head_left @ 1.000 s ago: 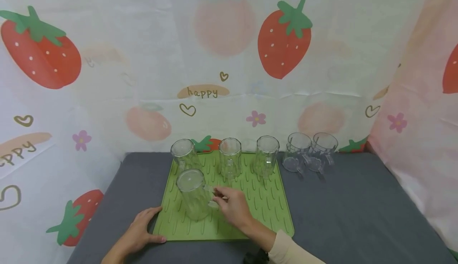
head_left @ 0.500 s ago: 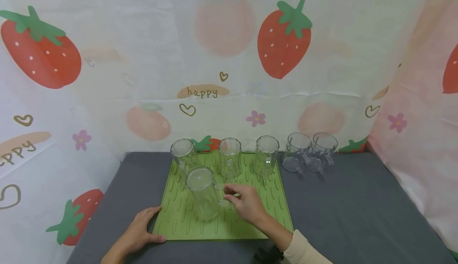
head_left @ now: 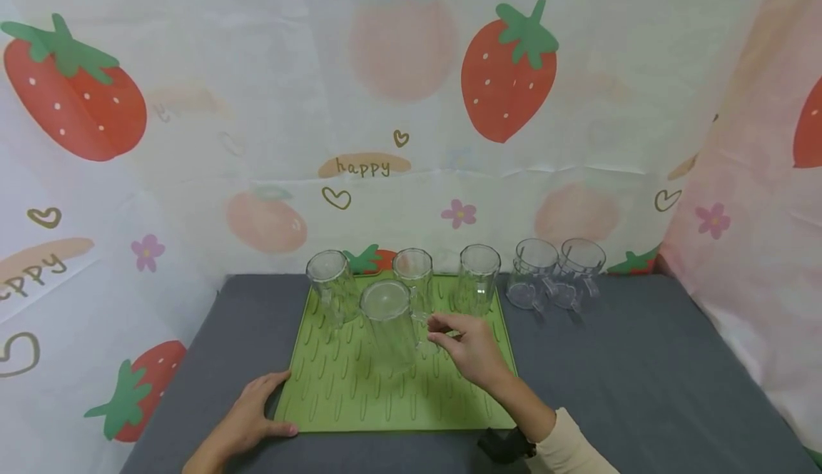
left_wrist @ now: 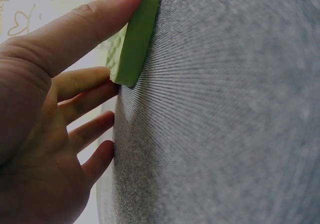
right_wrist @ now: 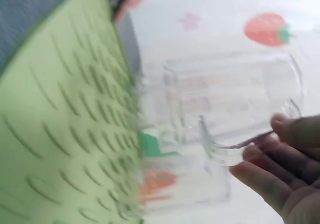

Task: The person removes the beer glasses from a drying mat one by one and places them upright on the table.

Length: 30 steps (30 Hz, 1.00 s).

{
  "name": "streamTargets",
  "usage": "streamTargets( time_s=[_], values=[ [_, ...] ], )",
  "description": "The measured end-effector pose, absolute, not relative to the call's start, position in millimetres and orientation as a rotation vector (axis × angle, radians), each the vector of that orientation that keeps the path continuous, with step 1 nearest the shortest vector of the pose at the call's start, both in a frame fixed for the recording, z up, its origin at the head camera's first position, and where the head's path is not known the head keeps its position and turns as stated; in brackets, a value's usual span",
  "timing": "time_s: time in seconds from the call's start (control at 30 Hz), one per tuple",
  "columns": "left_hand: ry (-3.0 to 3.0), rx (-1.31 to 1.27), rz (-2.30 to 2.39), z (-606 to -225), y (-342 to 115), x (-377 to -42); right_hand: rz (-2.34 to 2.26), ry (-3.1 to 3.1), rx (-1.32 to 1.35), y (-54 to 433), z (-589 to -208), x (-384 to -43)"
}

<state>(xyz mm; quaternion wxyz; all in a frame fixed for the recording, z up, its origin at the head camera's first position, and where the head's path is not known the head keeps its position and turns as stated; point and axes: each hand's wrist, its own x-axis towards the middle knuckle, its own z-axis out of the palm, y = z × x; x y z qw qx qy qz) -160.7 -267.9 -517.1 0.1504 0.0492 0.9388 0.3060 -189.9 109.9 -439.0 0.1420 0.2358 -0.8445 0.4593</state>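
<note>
Over the gray-covered table [head_left: 642,367] spreads the green ridged mat [head_left: 417,410], best steadied at its corner while glass moves above it. The handled glass mug [head_left: 388,331] hangs just clear of it, seemingly base up, in front of the left mug [head_left: 330,285] and middle mug [head_left: 414,281]; keeping it level and away from their walls seems wise. The left hand [head_left: 247,413] is spread, thumb and forefinger touching the mat's near-left corner. The right hand [head_left: 472,349] is nearly closed, thumb and fingertips pinching the handle [right_wrist: 225,154].
</note>
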Motion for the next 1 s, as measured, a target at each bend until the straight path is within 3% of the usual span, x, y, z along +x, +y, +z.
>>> streamTargets(
  time_s=[1.0],
  values=[
    [2.682,0.124,0.888,-517,-269,-163,1.314,-2.352,0.551,172,-385,-180]
  ],
)
